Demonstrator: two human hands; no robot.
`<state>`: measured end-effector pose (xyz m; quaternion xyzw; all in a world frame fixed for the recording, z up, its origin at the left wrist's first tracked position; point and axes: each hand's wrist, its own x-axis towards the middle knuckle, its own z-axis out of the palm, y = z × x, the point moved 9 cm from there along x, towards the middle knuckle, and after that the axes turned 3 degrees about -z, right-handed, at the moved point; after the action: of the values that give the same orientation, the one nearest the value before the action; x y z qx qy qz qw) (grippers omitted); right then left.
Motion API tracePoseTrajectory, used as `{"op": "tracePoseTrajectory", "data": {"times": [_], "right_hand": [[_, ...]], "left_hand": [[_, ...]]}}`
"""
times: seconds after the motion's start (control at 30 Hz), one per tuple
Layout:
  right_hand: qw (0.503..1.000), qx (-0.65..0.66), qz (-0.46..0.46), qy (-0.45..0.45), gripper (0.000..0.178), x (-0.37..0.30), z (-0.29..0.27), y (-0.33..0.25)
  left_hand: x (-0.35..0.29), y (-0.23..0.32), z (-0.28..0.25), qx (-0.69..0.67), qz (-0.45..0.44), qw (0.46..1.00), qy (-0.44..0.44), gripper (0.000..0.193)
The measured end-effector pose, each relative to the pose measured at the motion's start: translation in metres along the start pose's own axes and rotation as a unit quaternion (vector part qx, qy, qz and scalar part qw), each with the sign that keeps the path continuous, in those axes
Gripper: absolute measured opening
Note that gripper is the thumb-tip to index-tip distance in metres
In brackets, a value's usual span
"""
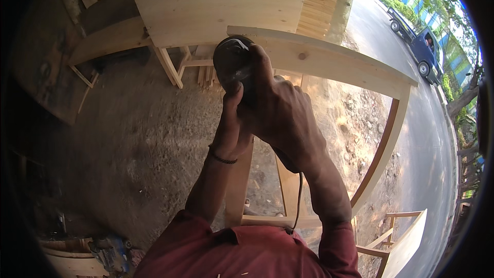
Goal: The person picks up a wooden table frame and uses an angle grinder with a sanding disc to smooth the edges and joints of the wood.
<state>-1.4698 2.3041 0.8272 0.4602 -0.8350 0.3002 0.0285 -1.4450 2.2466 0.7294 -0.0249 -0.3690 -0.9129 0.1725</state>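
Note:
Both my hands are wrapped round a dark corded power tool (232, 62) with a rounded head; its exact kind cannot be made out. My right hand (288, 110) grips it from above and the right, fingers folded over the body. From the left and below, my left hand (232, 121) supports it, thumb up along its side. A cord (299, 195) runs from the tool down toward my shirt. The tool's head is over the left end of a pale wooden board (329, 59), which forms one side of a wooden frame. Whether the tool touches the wood is hidden.
Beyond lies a wide pale panel (221, 5) on legs, with stacked slats (324, 2) to its right. A frame leg (378, 159) curves down at right. Another small wooden frame (404, 242) stands lower right. A blue truck (426, 51) is on the road (422, 139).

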Motion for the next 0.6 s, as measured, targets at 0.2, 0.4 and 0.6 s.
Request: {"op": "tracePoseTrajectory", "data": {"times": [0.2, 0.4, 0.6], "right_hand": [[0.999, -0.032, 0.016, 0.040, 0.060, -0.003, -0.004, 0.004], [0.999, -0.023, 0.038, 0.014, 0.070, -0.012, -0.011, 0.013], [0.997, -0.023, 0.051, 0.050, 0.080, -0.027, -0.026, 0.028]], "left_hand": [[0.003, -0.004, 0.003, 0.008, -0.003, 1.000, 0.016, 0.073], [0.004, -0.015, 0.018, -0.012, -0.031, 0.999, -0.008, 0.072], [0.009, -0.046, 0.022, -0.006, -0.100, 0.994, -0.033, 0.065]]}}
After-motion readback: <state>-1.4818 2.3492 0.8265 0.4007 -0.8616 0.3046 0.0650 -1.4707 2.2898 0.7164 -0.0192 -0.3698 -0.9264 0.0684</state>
